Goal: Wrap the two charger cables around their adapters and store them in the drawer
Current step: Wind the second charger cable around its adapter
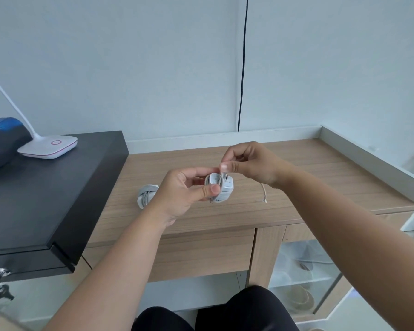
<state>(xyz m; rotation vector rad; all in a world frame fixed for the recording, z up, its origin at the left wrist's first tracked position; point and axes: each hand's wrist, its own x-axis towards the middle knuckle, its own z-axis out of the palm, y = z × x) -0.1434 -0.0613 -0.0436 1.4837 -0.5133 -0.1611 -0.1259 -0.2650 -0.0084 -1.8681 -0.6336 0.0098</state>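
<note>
Second charger mid-wrap: left hand [189, 187] grips adapter [221, 188] above worktop [308, 177], right hand [246, 163] pinches cable [221, 175] just over it. Short tail hangs loose. First bundle [146, 194] done, sits on worktop. Next probably: finish loops, tuck end, open drawer [201, 254].

Above the wooden bench [225, 211], her left hand [184, 194] grips a white adapter [221, 187] while the right hand [249, 163] pinches its cable [263, 192]; a wrapped charger [145, 191] lies left of the adapter.
</note>
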